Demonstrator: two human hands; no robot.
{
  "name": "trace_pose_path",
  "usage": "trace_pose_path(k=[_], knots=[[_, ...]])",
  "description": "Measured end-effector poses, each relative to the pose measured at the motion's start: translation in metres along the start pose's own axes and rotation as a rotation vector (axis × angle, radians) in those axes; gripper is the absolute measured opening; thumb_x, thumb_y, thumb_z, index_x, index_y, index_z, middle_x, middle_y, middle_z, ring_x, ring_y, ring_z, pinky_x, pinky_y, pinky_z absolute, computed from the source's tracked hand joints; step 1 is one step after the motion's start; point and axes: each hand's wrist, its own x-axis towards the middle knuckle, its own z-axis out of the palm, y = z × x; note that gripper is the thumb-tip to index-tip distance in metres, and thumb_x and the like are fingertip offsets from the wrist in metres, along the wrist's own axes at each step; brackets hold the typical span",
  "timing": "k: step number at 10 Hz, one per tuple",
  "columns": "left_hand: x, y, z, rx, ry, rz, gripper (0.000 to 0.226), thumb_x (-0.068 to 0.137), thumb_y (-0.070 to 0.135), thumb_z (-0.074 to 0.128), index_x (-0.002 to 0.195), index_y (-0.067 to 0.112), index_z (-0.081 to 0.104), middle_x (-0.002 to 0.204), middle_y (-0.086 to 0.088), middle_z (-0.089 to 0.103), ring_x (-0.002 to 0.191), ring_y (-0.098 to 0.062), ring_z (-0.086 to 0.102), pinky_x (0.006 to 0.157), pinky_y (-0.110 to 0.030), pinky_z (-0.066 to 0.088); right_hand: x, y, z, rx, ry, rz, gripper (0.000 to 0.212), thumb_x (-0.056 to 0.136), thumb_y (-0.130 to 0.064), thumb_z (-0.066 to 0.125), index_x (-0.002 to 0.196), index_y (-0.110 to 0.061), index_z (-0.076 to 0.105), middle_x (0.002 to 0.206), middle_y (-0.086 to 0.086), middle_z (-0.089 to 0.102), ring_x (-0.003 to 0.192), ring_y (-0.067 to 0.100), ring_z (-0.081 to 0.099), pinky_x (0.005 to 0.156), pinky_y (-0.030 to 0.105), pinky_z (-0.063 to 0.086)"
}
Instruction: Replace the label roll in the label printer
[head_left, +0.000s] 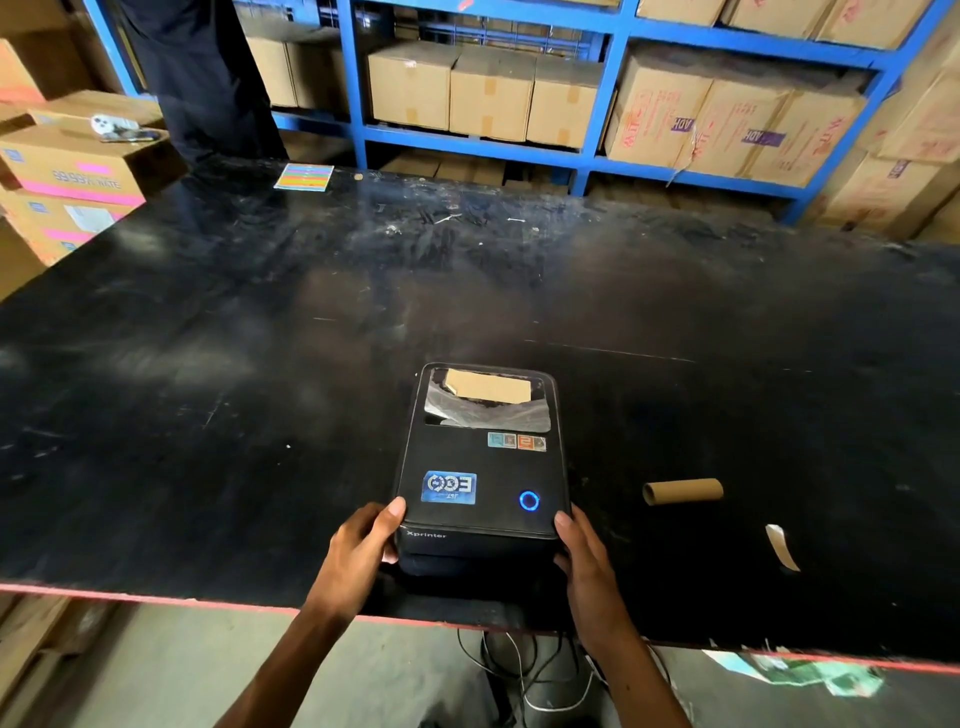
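A black label printer (480, 467) sits near the front edge of the black table (260, 338), lid down, with a blue ring light lit on its top. Brown cardboard shows through its clear rear window. My left hand (358, 556) grips the printer's front left corner, thumb on the lid. My right hand (584, 564) grips the front right corner. An empty brown cardboard core (682, 491) lies on its side on the table to the right of the printer. A small curled strip of paper (781, 545) lies further right.
A coloured sheet (304, 176) lies at the table's far edge. A person in dark clothes (197, 78) stands behind the far left corner. Stacked cartons (67, 176) are at left. Blue shelving (613, 83) holds boxes behind. Cables (524, 670) hang below the table front.
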Motion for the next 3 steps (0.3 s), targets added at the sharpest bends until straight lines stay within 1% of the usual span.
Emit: trace_pose_path(k=[1, 2, 3], knots=[[-0.001, -0.001, -0.002, -0.001, -0.017, 0.001, 0.040, 0.094, 0.042, 0.044, 0.071, 0.014, 0.060, 0.063, 0.006, 0.062, 0.068, -0.016, 0.061, 0.067, -0.027, 0.050, -0.003, -0.003, 0.002, -0.029, 0.004, 0.003, 0.060, 0.071, -0.045, 0.054, 0.126, -0.021, 0.053, 0.115, -0.002, 0.067, 0.101, 0.010, 0.066, 0.082, 0.024, 0.052], [-0.003, 0.005, -0.002, -0.022, -0.045, -0.034, 0.051, 0.082, 0.057, 0.041, 0.079, 0.013, 0.065, 0.073, -0.001, 0.069, 0.074, -0.020, 0.065, 0.073, -0.031, 0.052, -0.004, -0.012, 0.003, -0.048, -0.021, 0.000, 0.044, 0.073, -0.047, 0.052, 0.113, -0.029, 0.057, 0.111, -0.008, 0.066, 0.098, 0.006, 0.066, 0.080, 0.021, 0.053], [-0.008, -0.009, -0.008, -0.092, -0.028, -0.135, 0.056, 0.090, 0.055, 0.035, 0.099, 0.014, 0.071, 0.089, -0.008, 0.075, 0.084, -0.026, 0.069, 0.076, -0.036, 0.054, -0.018, -0.001, -0.008, -0.171, 0.184, -0.037, 0.045, 0.075, -0.053, 0.052, 0.114, -0.031, 0.059, 0.120, 0.001, 0.065, 0.110, 0.017, 0.061, 0.097, 0.038, 0.049]])
